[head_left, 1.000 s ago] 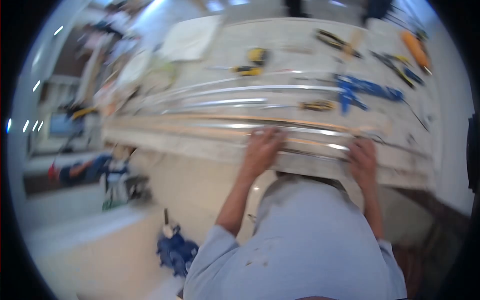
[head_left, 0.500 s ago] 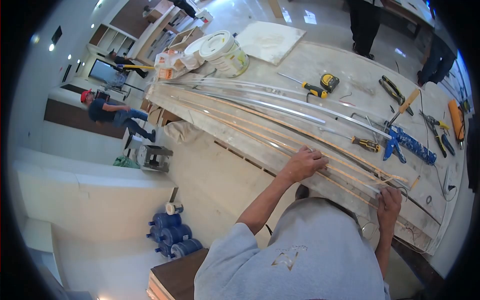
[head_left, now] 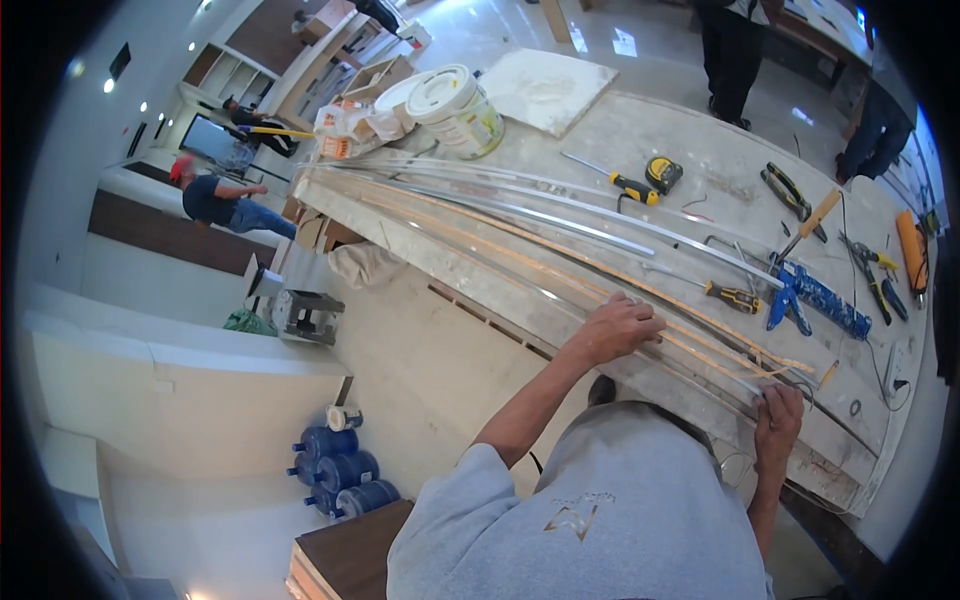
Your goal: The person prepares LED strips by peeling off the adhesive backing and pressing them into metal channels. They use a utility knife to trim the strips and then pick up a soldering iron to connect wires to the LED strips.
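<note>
Long thin strips, some metallic and some with an orange-tan face, run lengthwise along the dusty workbench. My left hand is closed over the strips near the bench's front edge, fingers bent and pinching a strip. To its right, my right hand is closed at the right end of the same strips, its fingertips pressed together on a strip. Beyond the hands, a screwdriver and a blue caulking gun lie on the bench.
A tape measure, pliers and an orange tube lie farther back. A white bucket stands at the far left end. A person in a red cap and other people are in the room. Blue water bottles stand below left.
The strips under my hands have shifted slightly, with fewer separate lines near the front edge. The person in the red cap has changed stance. The view has moved a little.
</note>
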The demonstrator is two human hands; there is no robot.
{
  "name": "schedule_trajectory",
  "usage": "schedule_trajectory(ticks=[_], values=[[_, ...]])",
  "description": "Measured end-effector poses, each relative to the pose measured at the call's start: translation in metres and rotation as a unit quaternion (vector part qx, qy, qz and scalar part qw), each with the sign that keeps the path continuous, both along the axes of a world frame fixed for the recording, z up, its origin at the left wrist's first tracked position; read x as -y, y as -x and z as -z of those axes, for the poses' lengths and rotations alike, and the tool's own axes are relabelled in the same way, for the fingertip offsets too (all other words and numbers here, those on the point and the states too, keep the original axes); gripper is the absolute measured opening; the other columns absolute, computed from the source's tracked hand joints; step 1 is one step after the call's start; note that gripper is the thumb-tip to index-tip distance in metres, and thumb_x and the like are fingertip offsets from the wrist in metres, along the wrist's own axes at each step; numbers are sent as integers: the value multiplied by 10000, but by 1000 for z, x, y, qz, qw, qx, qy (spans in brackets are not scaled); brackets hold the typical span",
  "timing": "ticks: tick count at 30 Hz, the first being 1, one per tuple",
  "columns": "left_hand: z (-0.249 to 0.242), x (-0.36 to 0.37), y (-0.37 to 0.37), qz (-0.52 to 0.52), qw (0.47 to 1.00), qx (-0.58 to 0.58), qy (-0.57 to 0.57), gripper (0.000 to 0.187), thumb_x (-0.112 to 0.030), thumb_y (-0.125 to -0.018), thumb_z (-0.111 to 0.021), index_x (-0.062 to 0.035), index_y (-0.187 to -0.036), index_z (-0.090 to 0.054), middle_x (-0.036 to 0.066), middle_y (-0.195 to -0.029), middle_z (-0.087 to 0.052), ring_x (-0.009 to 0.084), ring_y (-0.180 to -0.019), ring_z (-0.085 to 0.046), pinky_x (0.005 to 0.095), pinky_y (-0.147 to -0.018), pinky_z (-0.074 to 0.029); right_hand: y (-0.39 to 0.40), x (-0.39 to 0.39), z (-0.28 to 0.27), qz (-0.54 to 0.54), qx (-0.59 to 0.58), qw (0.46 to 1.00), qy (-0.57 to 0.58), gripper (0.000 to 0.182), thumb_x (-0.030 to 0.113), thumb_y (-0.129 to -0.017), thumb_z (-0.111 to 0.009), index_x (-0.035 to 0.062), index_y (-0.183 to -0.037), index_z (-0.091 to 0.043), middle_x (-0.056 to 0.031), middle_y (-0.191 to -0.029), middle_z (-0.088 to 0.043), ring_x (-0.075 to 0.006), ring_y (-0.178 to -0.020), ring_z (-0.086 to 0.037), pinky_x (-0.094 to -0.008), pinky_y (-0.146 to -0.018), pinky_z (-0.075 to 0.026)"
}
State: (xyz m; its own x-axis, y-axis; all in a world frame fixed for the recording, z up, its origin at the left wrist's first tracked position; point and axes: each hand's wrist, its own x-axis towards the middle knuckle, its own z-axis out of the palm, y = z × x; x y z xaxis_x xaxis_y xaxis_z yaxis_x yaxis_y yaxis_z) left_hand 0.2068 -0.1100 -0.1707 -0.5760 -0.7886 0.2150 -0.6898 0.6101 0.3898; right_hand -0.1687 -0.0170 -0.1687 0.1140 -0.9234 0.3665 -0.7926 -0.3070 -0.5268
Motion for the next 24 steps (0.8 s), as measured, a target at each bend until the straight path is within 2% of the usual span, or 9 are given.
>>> schedule_trajectory(ticks=[6,9,11,14,16,24], values=[[9,14,-2,33,999,7,7,226,-242,-903,-753,-177,-1116,-718,25,-906,-633,246,-894,-663,394,-855,-447,-1,7,1,0,-3,1000,3,232,-12,-838,-757,3,-1067,-731,-138,-1004,-676,-358,-991,-620,-449,-914,-479],[7,18,0,21,1000,-7,16,246,-209,-869,-761,-166,-1109,-723,21,-919,-629,235,-947,-661,393,-887,-452,0,14,2,9,-8,1000,11,243,-12,-830,-755,15,-1071,-734,-137,-1010,-683,-361,-989,-615,-459,-921,-474],[5,19,-1,26,997,-1,70,268,-150,-844,-748,-161,-1111,-728,13,-963,-644,230,-1009,-654,398,-924,-456,0,17,3,17,-12,1000,9,248,-18,-829,-753,13,-1075,-733,-140,-1025,-687,-362,-999,-616,-460,-926,-475],[5,13,-3,17,998,-5,62,305,-102,-837,-723,-153,-1137,-725,6,-1014,-663,226,-1047,-648,407,-946,-452,0,17,2,-1,0,1000,5,249,-14,-837,-745,12,-1084,-730,-142,-1053,-695,-364,-1012,-618,-465,-944,-472],[6,9,-7,16,998,10,58,315,-88,-842,-713,-148,-1152,-720,8,-1027,-669,228,-1050,-649,408,-953,-452,-3,16,0,-7,-45,999,29,241,-8,-847,-736,15,-1087,-730,-143,-1062,-699,-362,-1020,-622,-470,-958,-469],[-1,2,-10,-6,999,20,37,309,-104,-879,-715,-141,-1186,-697,34,-1070,-690,242,-1071,-654,448,-990,-449,3,6,4,-7,-35,999,-20,239,30,-873,-738,33,-1111,-712,-142,-1059,-702,-365,-1013,-637,-470,-946,-470]])
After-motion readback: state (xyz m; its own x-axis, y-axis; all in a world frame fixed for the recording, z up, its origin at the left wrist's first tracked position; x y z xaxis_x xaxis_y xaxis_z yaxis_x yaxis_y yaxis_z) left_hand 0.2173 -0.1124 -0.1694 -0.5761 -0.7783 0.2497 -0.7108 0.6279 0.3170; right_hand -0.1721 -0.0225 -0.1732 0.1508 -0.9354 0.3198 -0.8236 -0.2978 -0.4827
